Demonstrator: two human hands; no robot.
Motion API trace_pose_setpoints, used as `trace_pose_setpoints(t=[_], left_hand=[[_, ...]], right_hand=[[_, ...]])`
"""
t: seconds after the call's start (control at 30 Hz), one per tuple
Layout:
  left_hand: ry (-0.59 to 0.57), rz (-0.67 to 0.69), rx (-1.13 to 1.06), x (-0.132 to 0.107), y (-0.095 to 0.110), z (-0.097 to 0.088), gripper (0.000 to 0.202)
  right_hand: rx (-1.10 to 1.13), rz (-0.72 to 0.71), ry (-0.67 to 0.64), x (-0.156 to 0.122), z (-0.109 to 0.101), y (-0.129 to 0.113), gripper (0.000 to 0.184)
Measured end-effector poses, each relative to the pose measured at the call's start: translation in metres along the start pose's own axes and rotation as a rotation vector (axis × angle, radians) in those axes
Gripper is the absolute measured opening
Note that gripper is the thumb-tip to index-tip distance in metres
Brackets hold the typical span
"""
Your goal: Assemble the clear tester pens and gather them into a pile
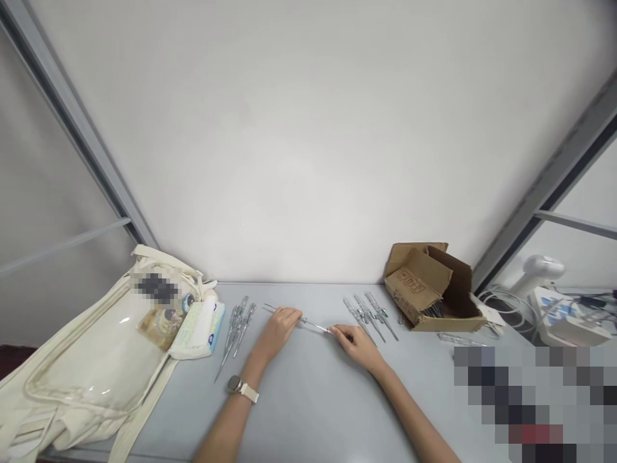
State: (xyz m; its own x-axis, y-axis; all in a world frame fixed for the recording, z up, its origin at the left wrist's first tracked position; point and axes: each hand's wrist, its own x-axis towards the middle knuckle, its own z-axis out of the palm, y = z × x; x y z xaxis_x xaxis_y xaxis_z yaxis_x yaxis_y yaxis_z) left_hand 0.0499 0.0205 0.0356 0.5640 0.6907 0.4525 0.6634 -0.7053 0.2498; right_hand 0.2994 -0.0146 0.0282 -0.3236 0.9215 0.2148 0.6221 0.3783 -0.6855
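My left hand (279,329) and my right hand (350,342) hold a slim clear-handled voltage tester screwdriver (306,320) level above the grey table (308,411). The left hand closes around its far end, and a thin metal tip pokes out to the left. The right fingertips pinch the other end. A group of similar testers (236,334) lies to the left of my left hand. Another group (369,315) lies just beyond my right hand. A pale strapped watch (241,389) circles my left wrist.
An open cardboard box (427,289) holds more metal-tipped tools at the table's back right. A cream tote bag (87,366) and a pack of wipes (197,331) lie at the left. Cables (506,305) and a white device (569,315) sit beyond the right edge.
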Motion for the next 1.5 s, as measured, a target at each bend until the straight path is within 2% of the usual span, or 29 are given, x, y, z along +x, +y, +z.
trace_pose_setpoints(t=[0.27,0.5,0.73,0.93,1.5], left_hand=[[-0.018,0.037,-0.011,-0.002,-0.002,0.002,0.02],[-0.044,0.084,-0.115,-0.002,-0.002,-0.002,0.021],[-0.053,0.096,0.136,0.001,0.008,-0.005,0.03],[-0.071,0.097,0.179,0.0,0.011,-0.008,0.027],[-0.103,-0.021,0.035,-0.005,0.015,-0.01,0.033]], right_hand=[[0.008,0.042,-0.001,-0.002,0.0,0.001,0.053],[0.046,0.062,-0.02,-0.005,-0.005,0.0,0.055],[0.081,0.116,0.002,-0.005,-0.008,-0.007,0.061],[0.058,0.094,-0.01,-0.006,-0.009,-0.01,0.061],[-0.072,0.02,-0.023,-0.009,-0.005,-0.012,0.049]])
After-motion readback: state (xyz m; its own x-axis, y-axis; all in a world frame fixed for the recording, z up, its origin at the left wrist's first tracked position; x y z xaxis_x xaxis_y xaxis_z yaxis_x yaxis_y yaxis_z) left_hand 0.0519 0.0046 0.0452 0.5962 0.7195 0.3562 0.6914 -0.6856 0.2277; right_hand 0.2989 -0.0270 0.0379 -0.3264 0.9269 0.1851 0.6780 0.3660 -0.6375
